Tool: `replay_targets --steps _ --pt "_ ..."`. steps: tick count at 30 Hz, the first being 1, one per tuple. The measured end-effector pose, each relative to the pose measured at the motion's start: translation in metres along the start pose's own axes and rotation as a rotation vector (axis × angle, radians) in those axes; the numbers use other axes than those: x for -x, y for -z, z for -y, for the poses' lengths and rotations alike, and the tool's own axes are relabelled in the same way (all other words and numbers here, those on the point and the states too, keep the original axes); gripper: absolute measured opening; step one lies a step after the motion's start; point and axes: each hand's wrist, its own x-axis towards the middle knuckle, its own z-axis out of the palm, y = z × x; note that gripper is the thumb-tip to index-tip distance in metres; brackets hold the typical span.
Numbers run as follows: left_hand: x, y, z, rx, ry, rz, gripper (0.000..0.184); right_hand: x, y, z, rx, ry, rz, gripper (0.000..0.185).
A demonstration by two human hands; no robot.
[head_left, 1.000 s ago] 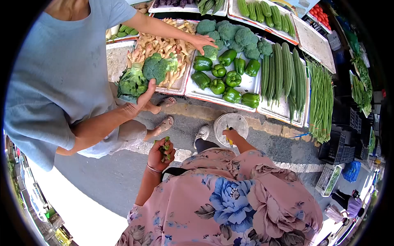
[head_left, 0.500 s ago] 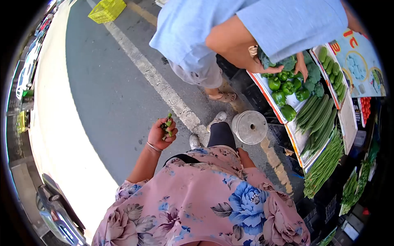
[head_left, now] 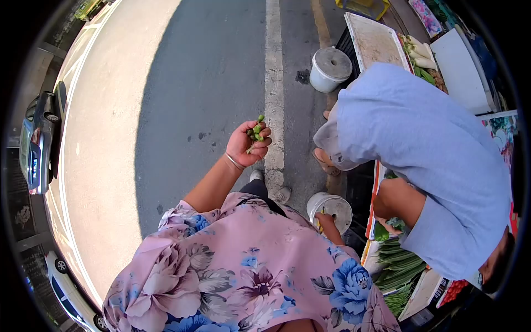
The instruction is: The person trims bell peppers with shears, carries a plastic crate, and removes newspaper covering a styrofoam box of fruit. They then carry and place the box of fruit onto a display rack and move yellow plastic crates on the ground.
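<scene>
My left hand (head_left: 248, 145) is held out over the pavement, fingers curled round a small bunch of green vegetable pieces (head_left: 258, 130). Their tips stick out above the fingers; I cannot tell the exact vegetable. Low at my right side, my right hand (head_left: 329, 223) hangs in front of a white lidded bucket (head_left: 344, 209). Its fingers close on a thin yellow object (head_left: 320, 218), mostly hidden in the grip.
A co-worker in a blue shirt (head_left: 426, 155) bends over the vegetable stall at right. Long green gourds (head_left: 399, 264) lie there. Another white bucket (head_left: 331, 69) stands ahead, near an upturned white tray (head_left: 379, 41). Parked cars (head_left: 36, 149) line the far left.
My view has swung forward along the stall and the road line. My left hand still grips the green pieces; my right hand has come into view with the yellow object.
</scene>
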Motion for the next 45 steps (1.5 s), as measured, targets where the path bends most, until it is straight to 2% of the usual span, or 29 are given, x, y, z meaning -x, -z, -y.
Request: replay_targets --steps 1,4,7,9,12,14,17,19,21,23,24,27,29,36,38,39,41,42,43,45 --pt "0.003 0.000 -0.001 0.035 -0.012 0.036 0.014 0.017 0.010 0.021 0.157 0.031 -0.018 0.052" --pt "0.016 0.001 -0.011 0.056 -0.115 0.001 0.013 0.029 0.017 0.056 0.196 0.087 0.043 0.052" --pt "0.014 0.014 -0.065 0.093 -0.226 -0.065 0.012 0.010 0.008 0.121 0.239 0.110 0.067 0.052" --pt "0.011 0.029 -0.111 0.079 -0.309 -0.134 0.012 -0.005 0.001 0.176 0.301 0.098 0.161 0.050" --pt "0.029 0.051 -0.128 0.055 -0.415 -0.196 0.012 -0.020 -0.006 0.208 0.363 0.145 0.210 0.048" --pt "0.037 0.051 -0.148 0.051 -0.463 -0.252 0.012 -0.015 0.001 0.242 0.323 0.153 0.201 0.047" --pt "0.025 0.068 -0.221 0.040 -0.483 -0.373 0.013 -0.050 -0.013 0.318 0.225 0.152 0.172 0.047" --pt "0.010 0.063 -0.260 0.030 -0.480 -0.448 0.013 -0.066 -0.013 0.363 0.037 0.182 0.158 0.045" --pt "-0.014 0.067 -0.303 -0.014 -0.430 -0.505 0.013 -0.106 -0.016 0.404 -0.039 0.179 0.142 0.042" --pt "-0.034 0.074 -0.339 -0.025 -0.368 -0.550 0.014 -0.106 -0.007 0.450 -0.097 0.233 0.020 0.039" --pt "-0.052 0.078 -0.355 -0.032 -0.324 -0.590 0.014 -0.102 0.008 0.475 -0.092 0.217 0.073 0.050" --pt "-0.136 0.081 -0.404 -0.076 -0.191 -0.625 0.014 -0.097 0.048 0.540 -0.254 0.284 0.014 0.046" --pt "-0.192 0.082 -0.428 -0.105 -0.118 -0.635 0.014 -0.127 0.062 0.557 -0.281 0.255 -0.058 0.043" --pt "-0.364 0.044 -0.493 -0.108 -0.095 -0.577 0.013 -0.205 0.133 0.589 -0.045 0.028 -0.100 0.042" --pt "-0.417 0.029 -0.509 -0.311 -0.106 -0.723 0.013 -0.231 0.150 0.594 -0.019 0.010 -0.134 0.043" --pt "-0.445 0.026 -0.515 -0.318 -0.099 -0.722 0.013 -0.245 0.164 0.601 -0.061 -0.016 -0.140 0.043" --pt "-0.500 0.017 -0.522 -0.558 0.034 -0.821 0.014 -0.270 0.192 0.626 -0.111 -0.049 -0.151 0.042" --pt "-0.524 0.013 -0.519 -0.730 0.109 -0.793 0.018 -0.279 0.206 0.636 -0.277 -0.040 -0.093 0.041" --pt "-0.554 -0.002 -0.512 -0.900 0.186 -0.757 0.024 -0.285 0.222 0.651 -0.445 -0.033 -0.036 0.040" --pt "-0.605 -0.062 -0.492 -1.226 0.311 -0.863 0.054 -0.279 0.266 0.706 -0.443 -0.108 -0.100 0.039"
